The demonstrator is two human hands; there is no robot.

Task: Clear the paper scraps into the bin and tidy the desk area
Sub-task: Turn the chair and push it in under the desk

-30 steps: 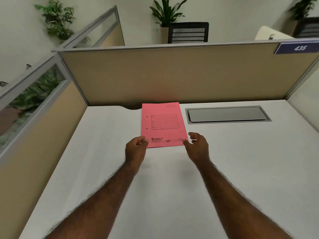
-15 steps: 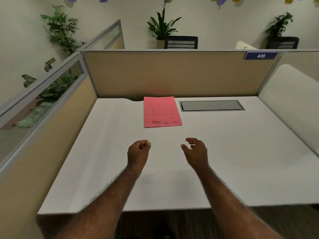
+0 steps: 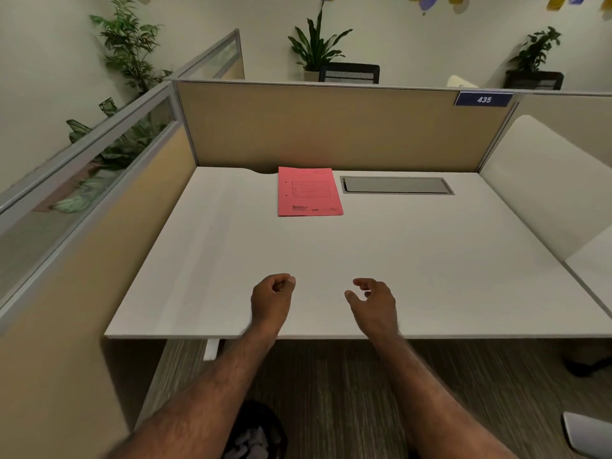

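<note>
A pink folder [image 3: 309, 191] lies flat at the back of the white desk [image 3: 430, 260], against the partition. My left hand [image 3: 271, 299] hovers over the desk's front edge with its fingers curled shut and nothing in it. My right hand [image 3: 374, 303] is beside it, fingers loosely apart and empty. Both hands are well short of the folder. Under the desk's front edge, between my forearms, a dark bin [image 3: 255, 432] shows crumpled paper inside.
A grey cable hatch [image 3: 397, 185] is set into the desk right of the folder. Beige partitions [image 3: 331, 127] enclose the back and left; a white panel [image 3: 543, 180] stands on the right. Carpet floor lies below, with a chair base [image 3: 586, 364] at right.
Both hands let go of the pink folder and drew back toward the front edge. The view pulled away from the desk, so the floor and bin came into sight.
</note>
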